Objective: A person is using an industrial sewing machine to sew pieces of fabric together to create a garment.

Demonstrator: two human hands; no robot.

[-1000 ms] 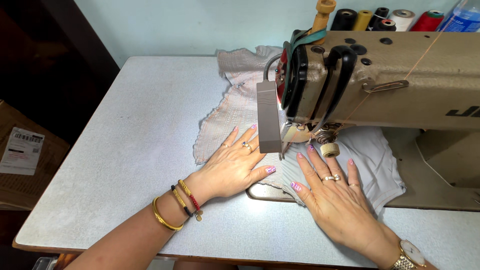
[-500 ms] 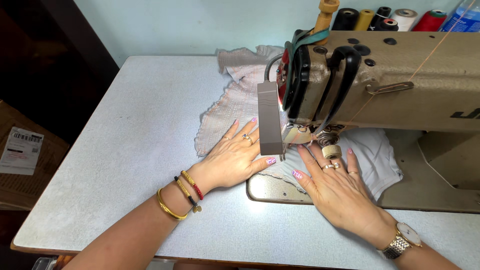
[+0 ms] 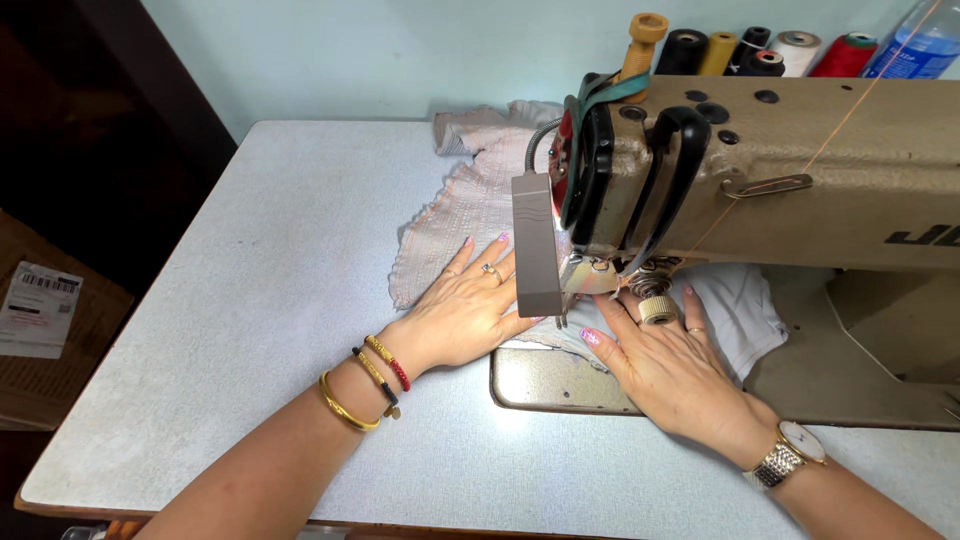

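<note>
My left hand (image 3: 462, 312) lies flat, fingers spread, on a pale pink crinkled fabric (image 3: 468, 195) just left of the needle of a beige sewing machine (image 3: 800, 165). My right hand (image 3: 668, 368) presses flat on the white part of the fabric (image 3: 735, 305) under the machine's arm, right of the needle. Bangles circle my left wrist and a metal watch (image 3: 790, 452) my right. The needle area is partly hidden behind a grey lamp head (image 3: 537, 245).
The machine sits on a speckled grey table (image 3: 250, 300) with a metal plate (image 3: 545, 380) lit by the lamp. Thread spools (image 3: 760, 50) and a blue bottle (image 3: 920, 40) stand behind the machine. A paper label (image 3: 38, 308) lies on a cardboard box at left.
Both hands have slid away from me toward the back of the table, pushing the fabric farther under the machine's foot.
</note>
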